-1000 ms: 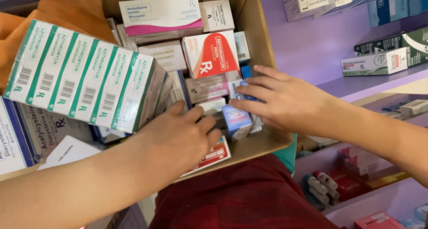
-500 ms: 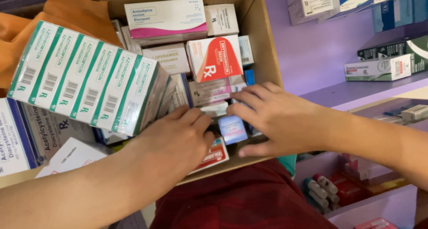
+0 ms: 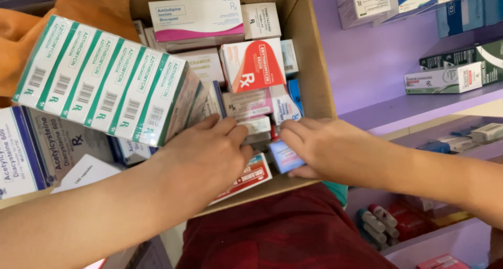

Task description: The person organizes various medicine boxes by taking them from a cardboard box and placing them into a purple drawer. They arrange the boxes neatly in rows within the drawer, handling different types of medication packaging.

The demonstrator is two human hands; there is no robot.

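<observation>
both hands have slid lower in the cardboard box, right hand now pinching a small blue box, left hand curled on the packs.

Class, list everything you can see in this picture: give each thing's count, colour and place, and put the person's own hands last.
Cardboard box: one, brown, centre, full of medicine cartons.
Green-striped cartons: one bundle of about seven, white and green, upper left in the box.
Pink-banded carton: one, white and pink, top of the box.
Red-and-white carton: one, middle of the box.
Small blue carton: one, light blue, box's near edge.
Orange cloth: one, top left.
Purple shelves: right, carrying more cartons.
Left hand: fingers among cartons.
Right hand: fingers on the small blue carton.
</observation>
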